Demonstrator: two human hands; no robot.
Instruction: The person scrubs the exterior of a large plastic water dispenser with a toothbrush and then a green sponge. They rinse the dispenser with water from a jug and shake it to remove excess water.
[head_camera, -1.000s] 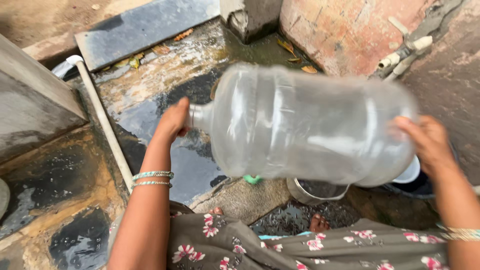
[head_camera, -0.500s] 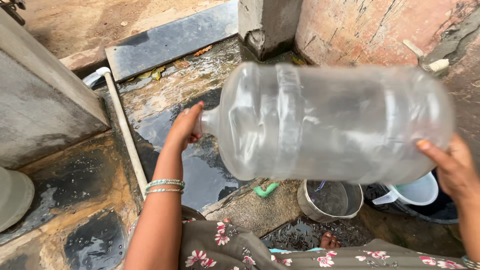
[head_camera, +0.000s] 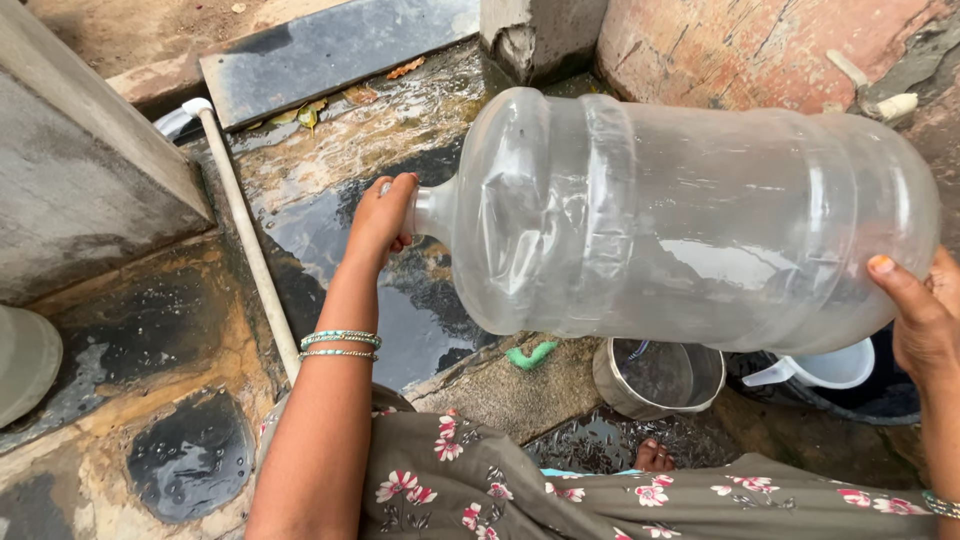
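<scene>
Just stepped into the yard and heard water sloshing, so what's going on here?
A person holds a large clear plastic water jug sideways over wet stone ground. The left hand covers its narrow mouth, and the right hand supports its base. A little water lies inside. Below it stand a round steel pot and a white plastic mug, with a white pipe alongside.

Below me the stone floor (head_camera: 190, 400) is wet and stained, with dark puddles. On it lie a white pipe (head_camera: 245, 240), a few fallen leaves (head_camera: 310, 112), a green scrap (head_camera: 531, 354), a steel pot (head_camera: 660, 377) and my bare toes (head_camera: 655, 458).
</scene>
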